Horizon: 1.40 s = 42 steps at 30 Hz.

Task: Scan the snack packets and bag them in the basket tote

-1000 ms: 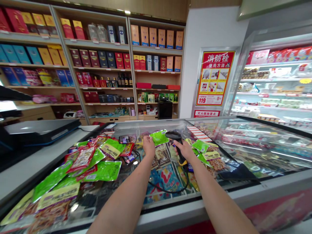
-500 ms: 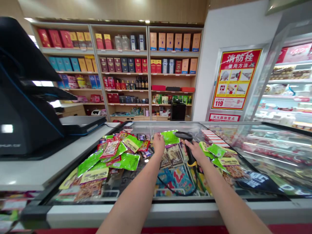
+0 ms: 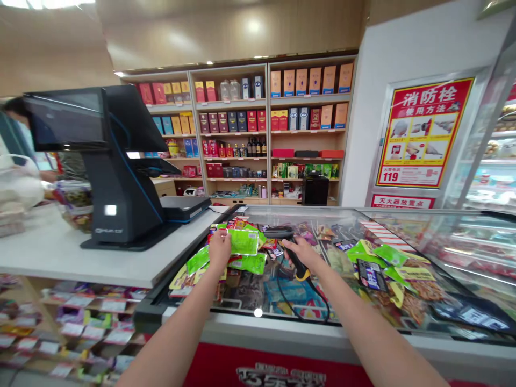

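My left hand (image 3: 220, 248) pinches the edge of a bright green snack packet (image 3: 244, 242) above the left-hand heap of packets. A small white label patch shows on the packet's upper right. My right hand (image 3: 301, 251) is wrapped round the handle of a black barcode scanner (image 3: 278, 232) with a yellow trim. Its head points left toward the green packet, a short gap apart. The scanner's cable (image 3: 282, 293) loops down over the glass freezer top. Below the held packet lies another green packet (image 3: 252, 264), partly covering other snack packets.
A second heap of green packets (image 3: 390, 255) and a dark packet (image 3: 371, 275) lies to the right on the freezer top (image 3: 245, 301). A black checkout terminal (image 3: 129, 199) stands on the white counter (image 3: 121, 263) at left. A person (image 3: 72, 164) is behind it.
The view has turned left. My left hand has moved left over the left heap with a green packet in it, and the scanner has followed. A dark packet now shows on the right heap.
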Available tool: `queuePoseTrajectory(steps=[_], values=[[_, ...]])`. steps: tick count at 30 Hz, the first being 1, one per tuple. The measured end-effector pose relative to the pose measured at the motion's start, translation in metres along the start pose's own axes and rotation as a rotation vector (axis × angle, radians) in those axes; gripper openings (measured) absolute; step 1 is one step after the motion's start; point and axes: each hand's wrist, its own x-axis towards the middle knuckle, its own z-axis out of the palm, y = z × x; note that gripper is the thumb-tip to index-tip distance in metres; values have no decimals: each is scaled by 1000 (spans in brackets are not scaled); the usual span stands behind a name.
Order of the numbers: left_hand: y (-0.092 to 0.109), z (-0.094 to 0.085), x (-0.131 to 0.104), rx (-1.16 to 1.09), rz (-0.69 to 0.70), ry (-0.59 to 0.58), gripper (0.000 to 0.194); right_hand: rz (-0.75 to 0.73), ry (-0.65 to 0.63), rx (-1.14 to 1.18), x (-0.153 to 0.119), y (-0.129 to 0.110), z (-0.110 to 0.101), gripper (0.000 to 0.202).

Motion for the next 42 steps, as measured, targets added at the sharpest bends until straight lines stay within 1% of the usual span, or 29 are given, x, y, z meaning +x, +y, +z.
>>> queuePoseTrajectory(steps=[3,6,9,12,14,16,18,20,23,25,27,28,30,32,35,38,42], values=[[-20,-18,-12,108,-5,-37,9,17,-32,-54,1,-1,10,35],[-27,-25,-23,161,26,-33,12,28,-39,-91,1,-2,15,34],[-22,-27,-29,191,67,27,21,23,-38,-111,-1,-4,15,35],[-7,-20,-34,170,153,86,24,13,-30,-115,-5,-5,10,32],[8,-9,-40,115,241,96,25,-4,-19,-109,-9,-5,1,29],[26,8,-50,61,295,45,23,-22,11,-100,-13,-5,-11,28],[49,30,-64,30,328,-86,18,-23,71,-98,-19,-4,-27,29],[74,55,-81,13,378,-268,13,-12,167,-95,-28,-4,-46,31],[115,92,-109,-12,451,-532,8,-10,334,-60,-48,-2,-76,34],[141,115,-128,-17,457,-669,8,-23,432,-32,-65,1,-95,37],[165,135,-146,4,459,-762,14,-36,517,-2,-83,3,-112,39],[175,143,-155,31,465,-788,19,-40,554,18,-91,5,-120,40],[192,158,-172,114,485,-794,30,-48,623,58,-105,8,-134,40],[204,170,-186,190,508,-774,40,-50,690,78,-115,11,-146,41],[210,179,-195,229,534,-760,48,-46,757,92,-122,17,-161,42],[207,180,-191,262,505,-781,47,-43,765,109,-124,21,-167,42],[203,175,-186,296,434,-803,49,-43,740,74,-119,23,-162,42]])
